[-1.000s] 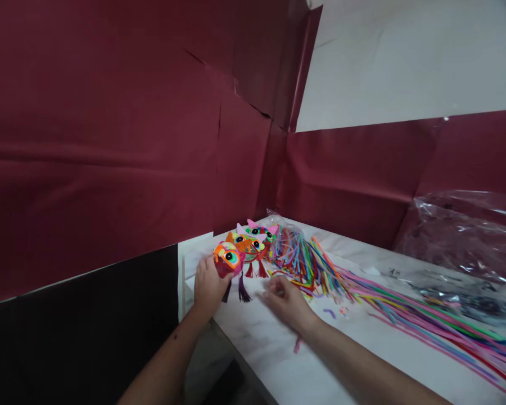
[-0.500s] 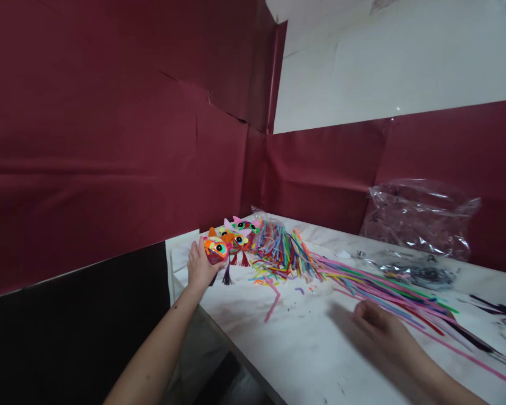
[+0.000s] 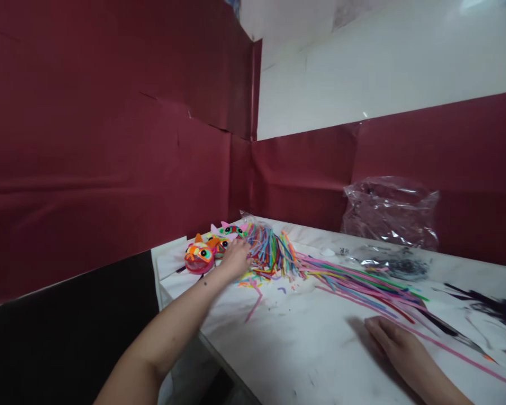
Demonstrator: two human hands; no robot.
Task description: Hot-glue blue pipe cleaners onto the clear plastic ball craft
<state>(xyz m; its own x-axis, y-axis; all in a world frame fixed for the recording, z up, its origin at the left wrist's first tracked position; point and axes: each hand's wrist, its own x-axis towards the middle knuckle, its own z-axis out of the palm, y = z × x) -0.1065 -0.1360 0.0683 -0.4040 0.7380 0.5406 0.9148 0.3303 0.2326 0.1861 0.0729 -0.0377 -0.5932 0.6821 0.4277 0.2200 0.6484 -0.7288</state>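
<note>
My left hand (image 3: 236, 259) reaches over the near side of a heap of short, multicoloured pipe cleaners (image 3: 274, 247). Its fingers look stretched out, slightly blurred, with nothing plainly held. Just left of it sits a round pink-and-orange animal figure (image 3: 199, 259) with big eyes and small ears. Behind this stand similar figures, among them a green-and-red one (image 3: 233, 230) with pink ears; my hand partly covers the middle one. My right hand (image 3: 390, 340) is low over the white table, fingers loosely bent and apart, holding nothing visible. It is near long pipe cleaners (image 3: 354, 281).
A clear plastic bag (image 3: 390, 214) stands against the maroon wall covering (image 3: 303, 174). A dark bundle in clear wrap (image 3: 396, 267) lies before it. Black strips (image 3: 489, 304) lie at the right. A bent pink pipe cleaner (image 3: 255, 306) lies near the table's left edge.
My left hand has let go of the pink-and-orange figure, which now stands beside the others, and has moved right to the pipe cleaner heap. My view has shifted slightly right.
</note>
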